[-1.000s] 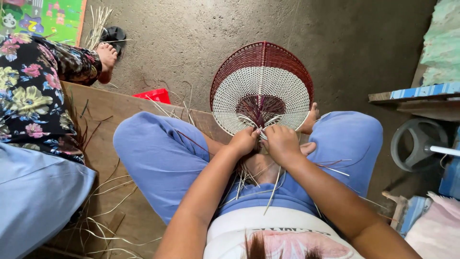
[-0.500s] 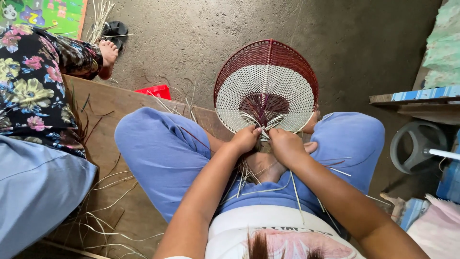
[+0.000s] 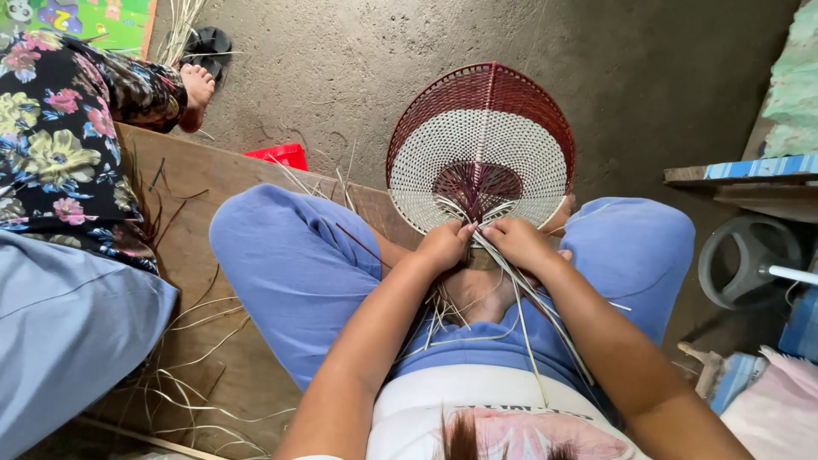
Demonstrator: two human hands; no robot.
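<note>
Woven fan [image 3: 481, 145] feels light, springy; both hands [image 3: 443, 245] [image 3: 517, 241] pinch its loose strips [image 3: 520, 294] at the base.

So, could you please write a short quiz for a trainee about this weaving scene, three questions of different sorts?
1. True or false: both hands grip the woven fan at its lower edge.
2. Multiple choice: the outer band of the fan is a) dark red, b) green, c) blue.
3. Short answer: what lies on the wooden board at the person's left?

Key:
1. True. The left hand and the right hand hold the woven fan where the loose pale strips come out.
2. a) dark red; the middle band is white.
3. Scattered pale strips and, at the far edge of the wooden board, a small red object.
</note>
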